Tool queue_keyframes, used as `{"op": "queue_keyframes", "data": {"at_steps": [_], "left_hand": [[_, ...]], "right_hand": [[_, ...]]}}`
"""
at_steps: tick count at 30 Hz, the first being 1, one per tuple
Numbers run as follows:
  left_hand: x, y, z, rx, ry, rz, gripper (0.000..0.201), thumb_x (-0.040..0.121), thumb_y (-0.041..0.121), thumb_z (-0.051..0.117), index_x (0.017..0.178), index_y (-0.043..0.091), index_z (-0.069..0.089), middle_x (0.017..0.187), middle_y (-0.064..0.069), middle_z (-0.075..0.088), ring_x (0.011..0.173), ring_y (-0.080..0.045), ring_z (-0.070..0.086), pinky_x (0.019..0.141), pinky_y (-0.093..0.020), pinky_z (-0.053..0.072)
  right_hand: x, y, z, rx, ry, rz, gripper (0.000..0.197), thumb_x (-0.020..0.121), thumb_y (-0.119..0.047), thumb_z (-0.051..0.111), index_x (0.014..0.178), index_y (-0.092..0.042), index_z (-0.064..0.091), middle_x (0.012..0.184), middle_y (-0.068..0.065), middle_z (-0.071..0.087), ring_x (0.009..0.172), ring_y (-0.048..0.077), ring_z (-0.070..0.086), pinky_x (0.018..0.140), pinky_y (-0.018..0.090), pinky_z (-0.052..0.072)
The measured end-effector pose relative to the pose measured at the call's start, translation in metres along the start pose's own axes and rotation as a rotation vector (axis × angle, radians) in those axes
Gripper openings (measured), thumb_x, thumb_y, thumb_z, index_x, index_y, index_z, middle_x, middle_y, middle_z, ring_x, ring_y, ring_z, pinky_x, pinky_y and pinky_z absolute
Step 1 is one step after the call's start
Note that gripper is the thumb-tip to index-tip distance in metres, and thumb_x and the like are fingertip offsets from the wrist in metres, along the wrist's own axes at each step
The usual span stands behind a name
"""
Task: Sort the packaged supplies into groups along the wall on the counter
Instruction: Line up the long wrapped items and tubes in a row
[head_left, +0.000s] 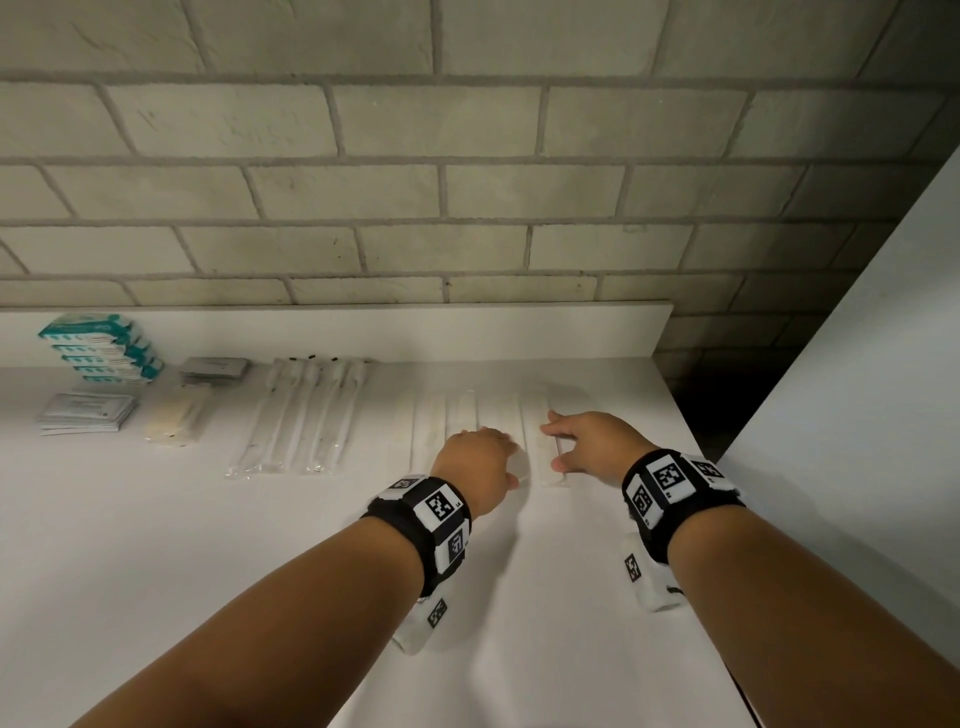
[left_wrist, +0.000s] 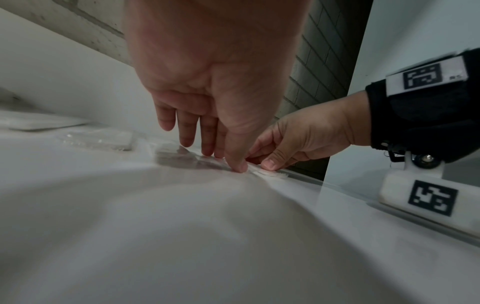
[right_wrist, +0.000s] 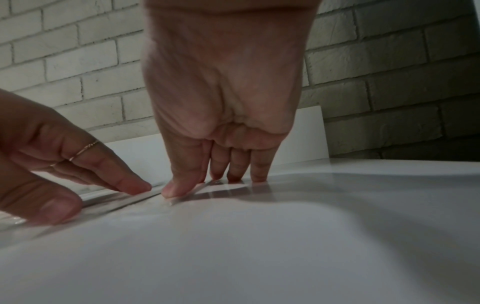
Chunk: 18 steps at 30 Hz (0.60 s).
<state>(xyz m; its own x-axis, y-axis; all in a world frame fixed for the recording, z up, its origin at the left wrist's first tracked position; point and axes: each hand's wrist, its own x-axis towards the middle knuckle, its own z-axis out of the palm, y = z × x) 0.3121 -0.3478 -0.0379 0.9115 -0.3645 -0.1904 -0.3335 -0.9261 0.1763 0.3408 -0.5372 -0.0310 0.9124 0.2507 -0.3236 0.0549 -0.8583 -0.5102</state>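
A row of long flat white wrapped packs (head_left: 460, 415) lies side by side on the white counter (head_left: 260, 545), near the wall's low white ledge. My left hand (head_left: 498, 447) rests on the row's right part, its straight fingers (left_wrist: 187, 135) pointing down onto the wrappers. My right hand (head_left: 553, 447) is at the rightmost pack (head_left: 537, 452). Its thumb presses that pack's near end (right_wrist: 179, 198) and its straight fingertips (right_wrist: 233, 176) touch down beside it. Neither hand lifts anything.
Grouped along the wall to the left are stacked teal packets (head_left: 98, 348), grey packets (head_left: 214, 370), white sachets (head_left: 85, 413), a cream bundle (head_left: 176, 415) and clear long toothbrush-like packs (head_left: 306, 415). A white panel (head_left: 857, 364) stands right, past the counter's edge.
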Motion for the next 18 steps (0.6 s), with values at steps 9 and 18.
{"op": "queue_keyframes", "data": {"at_steps": [9,18], "left_hand": [[-0.004,0.001,-0.002,-0.004,0.01,0.004,0.053,0.096,0.035,0.05,0.145,0.017,0.04,0.149,-0.002,0.041,0.131,-0.024,0.044,0.11,-0.033,0.029],[-0.01,-0.031,-0.007,0.054,0.071,-0.076,0.046,0.096,0.023,0.045,0.142,0.015,0.044,0.149,0.0,0.041,0.137,-0.021,0.035,0.114,-0.036,0.026]], "right_hand": [[0.004,0.006,0.001,0.05,0.008,0.014,0.062,0.084,-0.014,0.072,0.141,-0.022,0.049,0.154,-0.015,0.031,0.137,0.01,0.04,0.115,0.028,0.03],[-0.001,-0.022,-0.004,-0.112,-0.009,-0.074,0.057,0.089,-0.026,0.065,0.143,-0.019,0.046,0.156,-0.007,0.029,0.144,0.016,0.028,0.119,0.037,0.021]]}}
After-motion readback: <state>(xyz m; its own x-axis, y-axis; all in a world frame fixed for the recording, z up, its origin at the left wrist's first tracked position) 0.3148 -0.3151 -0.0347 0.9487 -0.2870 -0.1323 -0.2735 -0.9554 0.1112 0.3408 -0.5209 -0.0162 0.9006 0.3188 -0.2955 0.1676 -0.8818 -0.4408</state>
